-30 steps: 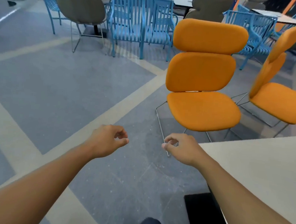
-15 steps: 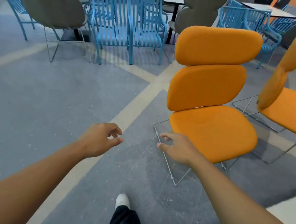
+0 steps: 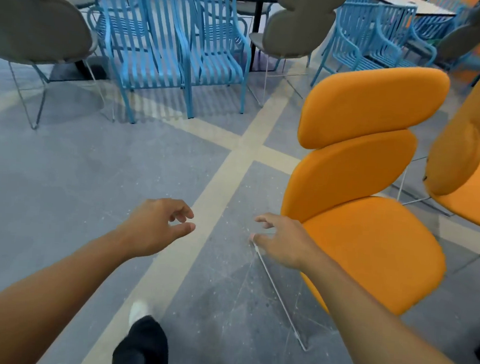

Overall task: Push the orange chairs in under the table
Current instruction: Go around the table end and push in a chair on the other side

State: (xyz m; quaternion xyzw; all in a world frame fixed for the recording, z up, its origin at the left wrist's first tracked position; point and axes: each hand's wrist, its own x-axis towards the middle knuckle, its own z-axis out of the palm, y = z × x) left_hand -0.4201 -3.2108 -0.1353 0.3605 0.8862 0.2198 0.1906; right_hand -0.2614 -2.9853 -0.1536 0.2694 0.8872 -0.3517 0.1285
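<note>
The near orange chair (image 3: 367, 189) wears matt cloth padding on a thin shiny metal wire frame. The blue chairs (image 3: 168, 45) look like painted slatted metal; the floor (image 3: 65, 176) is dull, scuffed, speckled

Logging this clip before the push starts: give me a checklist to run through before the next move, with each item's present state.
1. Both hands free: ok. The left hand and right hand hold nothing.
2. Grip on the near orange chair: not ok. Neither hand holds it; the right hand is by its seat edge.
3. Near chair upright on its wire frame: ok.
4. Second orange chair apart from the near one: ok, a gap shows between them.
5. Position of the target table: cannot tell; it does not show beside the chairs in this view.
</note>
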